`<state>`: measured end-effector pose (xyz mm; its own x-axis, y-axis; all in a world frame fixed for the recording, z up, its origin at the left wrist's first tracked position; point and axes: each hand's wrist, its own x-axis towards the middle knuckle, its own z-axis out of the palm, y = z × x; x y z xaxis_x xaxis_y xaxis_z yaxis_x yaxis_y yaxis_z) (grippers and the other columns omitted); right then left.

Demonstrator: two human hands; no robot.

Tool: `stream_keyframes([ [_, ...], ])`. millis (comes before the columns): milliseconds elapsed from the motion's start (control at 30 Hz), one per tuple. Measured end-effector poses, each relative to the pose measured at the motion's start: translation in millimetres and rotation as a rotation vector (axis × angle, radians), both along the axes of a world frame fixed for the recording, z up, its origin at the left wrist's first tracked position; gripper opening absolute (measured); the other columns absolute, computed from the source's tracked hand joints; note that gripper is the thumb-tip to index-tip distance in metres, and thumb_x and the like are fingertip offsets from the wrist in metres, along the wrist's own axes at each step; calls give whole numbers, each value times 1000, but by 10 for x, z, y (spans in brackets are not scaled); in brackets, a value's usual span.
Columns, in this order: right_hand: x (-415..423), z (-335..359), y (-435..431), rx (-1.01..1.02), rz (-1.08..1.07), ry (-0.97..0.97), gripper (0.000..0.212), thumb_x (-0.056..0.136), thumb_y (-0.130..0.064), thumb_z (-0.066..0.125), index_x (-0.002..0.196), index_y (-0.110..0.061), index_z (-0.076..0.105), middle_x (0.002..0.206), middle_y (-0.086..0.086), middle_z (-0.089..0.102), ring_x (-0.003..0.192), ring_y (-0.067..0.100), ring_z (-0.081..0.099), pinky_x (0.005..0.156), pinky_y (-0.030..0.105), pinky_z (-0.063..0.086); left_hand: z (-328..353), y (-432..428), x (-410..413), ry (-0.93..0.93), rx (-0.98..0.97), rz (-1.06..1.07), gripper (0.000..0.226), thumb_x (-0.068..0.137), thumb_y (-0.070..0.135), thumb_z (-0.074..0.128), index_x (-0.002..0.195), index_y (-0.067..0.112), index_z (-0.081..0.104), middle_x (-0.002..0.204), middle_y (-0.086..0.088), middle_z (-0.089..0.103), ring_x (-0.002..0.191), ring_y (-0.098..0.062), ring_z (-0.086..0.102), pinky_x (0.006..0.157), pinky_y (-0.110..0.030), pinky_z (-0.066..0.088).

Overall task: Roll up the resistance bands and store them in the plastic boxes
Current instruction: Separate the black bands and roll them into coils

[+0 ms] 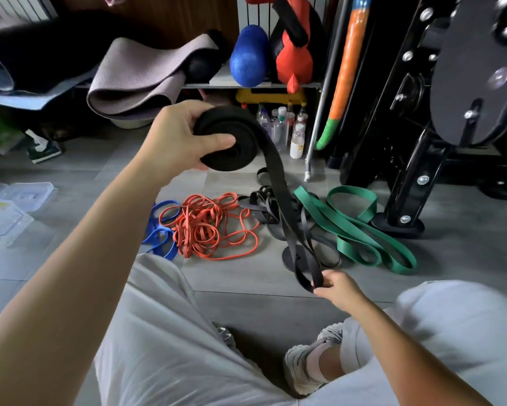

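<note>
The left hand [182,136] is raised at about 11 o'clock, its fingers [217,140] curled round the rolled part of a wide black resistance band [231,139], the thumb lying across the flat spiral face of the coil. The band is matte and flat; its unrolled tail hangs down, twisting, to 5 o'clock, where the right hand [337,288] pinches the looped end between thumb and fingertips. On the grey tiled floor [246,291] near the centre lie tangled thin orange bands [205,227], blue bands [161,230] just beside them, narrow black bands [264,206] and broad green bands [354,230]. Clear plastic boxes [6,215] sit at 9 o'clock.
</note>
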<state>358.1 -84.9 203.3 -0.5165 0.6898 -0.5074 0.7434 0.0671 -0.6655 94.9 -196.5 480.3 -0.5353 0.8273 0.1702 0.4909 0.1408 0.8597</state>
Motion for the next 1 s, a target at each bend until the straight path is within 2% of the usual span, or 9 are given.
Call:
stream_keyframes([
  [133,46,62,155,108,-270,-14,14,84,-19,62,89,-6,59,80,9,69,71,26,69,62,31,54,-89,-16,-96,66,-85,34,29,77,12,75,99,25,62,97,-8,68,83,-23,68,63,-41,60],
  [200,62,151,218,72,-429,45,7,89,-9,54,96,-8,52,72,11,65,49,20,66,44,24,53,-140,-24,-106,62,-108,57,28,77,12,75,98,24,61,94,-8,68,84,-27,68,65,-45,59],
  [267,102,176,285,50,-479,40,9,91,-10,50,99,-14,51,65,10,64,44,18,62,42,20,51,-172,-34,-117,73,-123,71,27,77,12,75,97,24,61,89,-4,67,83,-27,68,63,-44,59],
  [400,151,177,358,-149,-470,84,7,89,-6,58,89,1,58,69,14,68,47,15,65,52,22,55,-222,-35,-147,81,-156,71,28,77,13,75,99,23,61,94,-6,66,85,-26,67,66,-47,59],
  [500,180,165,371,-312,-454,258,13,83,8,62,83,-2,54,77,14,65,59,14,67,64,21,53,-241,-17,-149,81,-164,73,28,77,13,75,99,23,61,93,-5,65,85,-26,66,67,-46,59],
  [667,173,260,424,-255,-504,316,8,84,-8,67,91,-6,66,76,6,67,61,13,64,67,24,50,-284,33,-147,119,-189,55,27,77,14,76,98,24,61,87,-1,64,83,-27,66,63,-45,59],
  [800,-43,452,339,-221,-354,225,14,82,-13,70,95,-12,65,85,5,69,65,12,63,70,24,50,-338,102,-86,214,-226,-6,28,76,15,76,100,22,63,88,-3,66,79,-25,66,60,-38,58],
  [900,-328,696,243,-170,-261,307,18,84,-14,68,101,-9,64,86,4,68,67,10,62,67,22,48,-379,163,-22,300,-285,-69,30,74,15,77,102,19,65,88,0,65,80,-20,62,70,-32,52],
  [1000,-635,1026,146,-54,-120,427,29,82,-19,71,109,-12,63,93,2,69,82,12,65,81,27,49,-431,192,34,378,-345,-120,33,73,16,78,103,19,66,89,4,63,85,-18,61,74,-27,45],
])
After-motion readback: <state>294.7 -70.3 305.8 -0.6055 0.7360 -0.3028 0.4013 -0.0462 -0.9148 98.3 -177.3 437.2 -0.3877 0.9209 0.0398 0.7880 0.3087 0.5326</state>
